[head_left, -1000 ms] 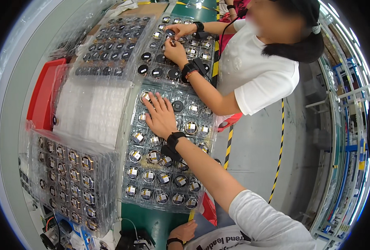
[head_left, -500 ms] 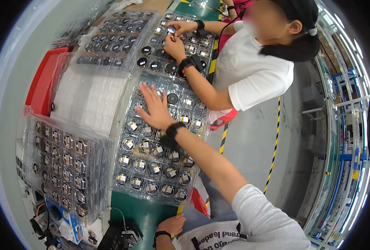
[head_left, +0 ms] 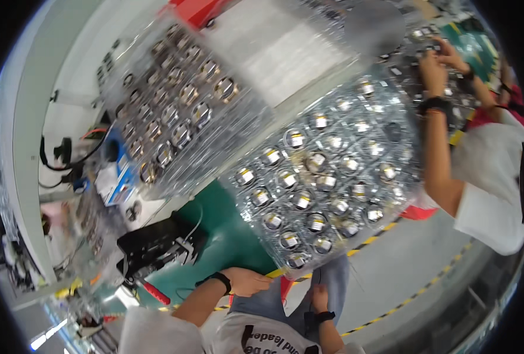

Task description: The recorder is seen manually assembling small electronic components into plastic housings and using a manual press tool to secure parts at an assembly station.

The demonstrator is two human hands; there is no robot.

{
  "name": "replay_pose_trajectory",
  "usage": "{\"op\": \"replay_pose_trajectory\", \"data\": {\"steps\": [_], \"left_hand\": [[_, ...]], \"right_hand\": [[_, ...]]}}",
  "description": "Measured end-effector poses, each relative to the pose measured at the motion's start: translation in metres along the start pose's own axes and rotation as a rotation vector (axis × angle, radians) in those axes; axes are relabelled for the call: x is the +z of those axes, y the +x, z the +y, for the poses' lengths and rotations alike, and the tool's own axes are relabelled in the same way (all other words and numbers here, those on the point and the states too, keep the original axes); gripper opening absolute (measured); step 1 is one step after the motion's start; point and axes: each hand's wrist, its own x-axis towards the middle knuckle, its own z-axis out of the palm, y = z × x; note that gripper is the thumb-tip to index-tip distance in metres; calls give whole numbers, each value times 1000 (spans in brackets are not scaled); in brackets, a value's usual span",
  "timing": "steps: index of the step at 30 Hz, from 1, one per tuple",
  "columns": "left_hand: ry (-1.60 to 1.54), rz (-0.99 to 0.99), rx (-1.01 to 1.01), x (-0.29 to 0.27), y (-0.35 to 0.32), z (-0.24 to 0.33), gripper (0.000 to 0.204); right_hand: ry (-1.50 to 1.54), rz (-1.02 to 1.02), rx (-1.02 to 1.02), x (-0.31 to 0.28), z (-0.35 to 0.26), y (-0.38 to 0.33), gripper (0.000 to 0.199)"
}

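Observation:
Just past the front edge of the green table, my left hand (head_left: 248,282) rests with its fingers loosely extended and nothing visible in them. My right hand (head_left: 319,298) is low over my thigh, apart from the table; blur and its angle hide how the fingers lie. In front of both hands is a clear plastic tray (head_left: 247,227) with rows of round, silver-rimmed parts (head_left: 301,199) bearing white labels. Left of my left hand stands a black device with a red handle (head_left: 154,292).
Stacked clear trays (head_left: 214,153) with similar round parts stand at the left back. Beyond lie a white sheet stack (head_left: 273,44) and a red bin (head_left: 200,10). At the right, a co-worker's hands (head_left: 436,68) work over another tray. Green tabletop (head_left: 229,236) shows beside the device.
My right hand has left the tray and come down to my thigh. The view has swung left, bringing the black device more fully into sight. My left hand stays by the table edge.

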Motion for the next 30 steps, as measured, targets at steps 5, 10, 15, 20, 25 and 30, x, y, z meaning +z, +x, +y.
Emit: {"op": "replay_pose_trajectory", "data": {"steps": [5,10,15,20,25,30], "left_hand": [[35,326,91,30,30,-37,30],[107,87,33,34,12,-1,31],[0,242,105,34,23,-17,32],[83,246,79,37,21,-14,32],[52,306,-67,24,19,-18,27],[61,518,-364,18,30,-5,28]], "right_hand": [[-642,-242,-885,-47,284,242,38],[-329,-508,-902,79,363,222,36],[-196,-543,-901,101,334,217,34],[-174,-554,-907,101,227,192,32],[-235,-472,-973,105,18,173,30],[-351,-535,-1088,81,-144,75,27]]}}
